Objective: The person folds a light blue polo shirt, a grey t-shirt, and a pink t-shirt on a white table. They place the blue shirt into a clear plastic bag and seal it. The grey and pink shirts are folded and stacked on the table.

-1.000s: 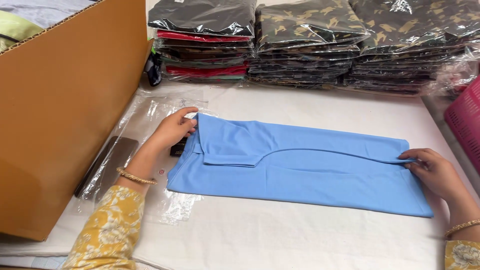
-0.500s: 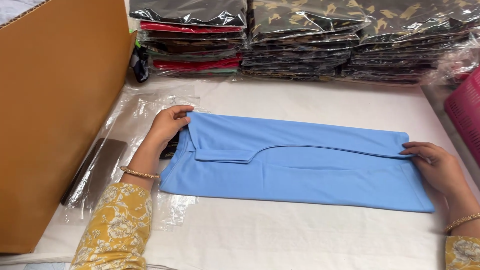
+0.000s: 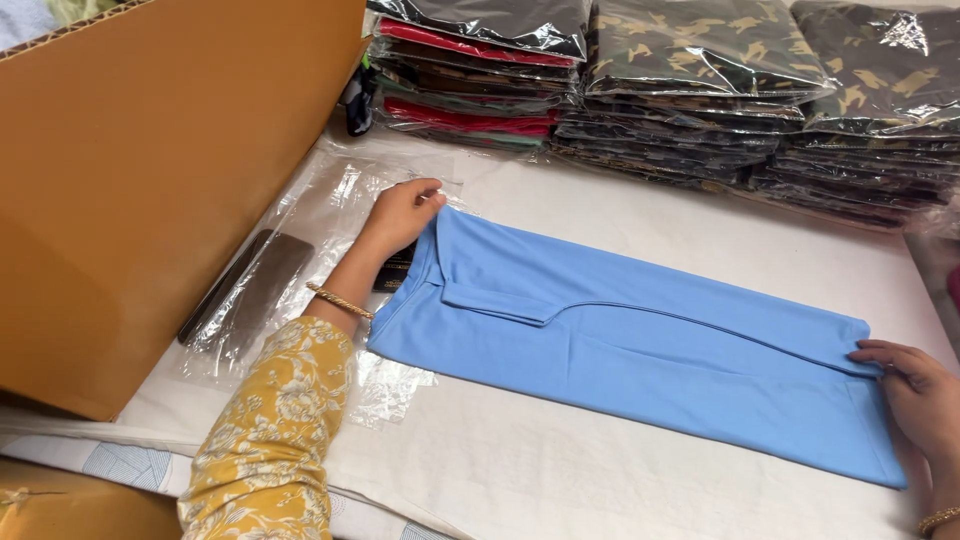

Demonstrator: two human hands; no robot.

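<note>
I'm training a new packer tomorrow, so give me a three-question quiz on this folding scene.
1. True or false: the left hand grips the upper left corner of the blue garment.
2. What stands left of the garment? A) a cardboard box B) a metal rack C) a bucket
3. Fill in: the right hand rests on the garment's ____ end.

Key: 1 true; 2 A; 3 right.

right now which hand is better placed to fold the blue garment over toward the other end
Left. The left hand pinches the blue garment at its upper end corner; the right hand only lies flat on the far end.
</note>
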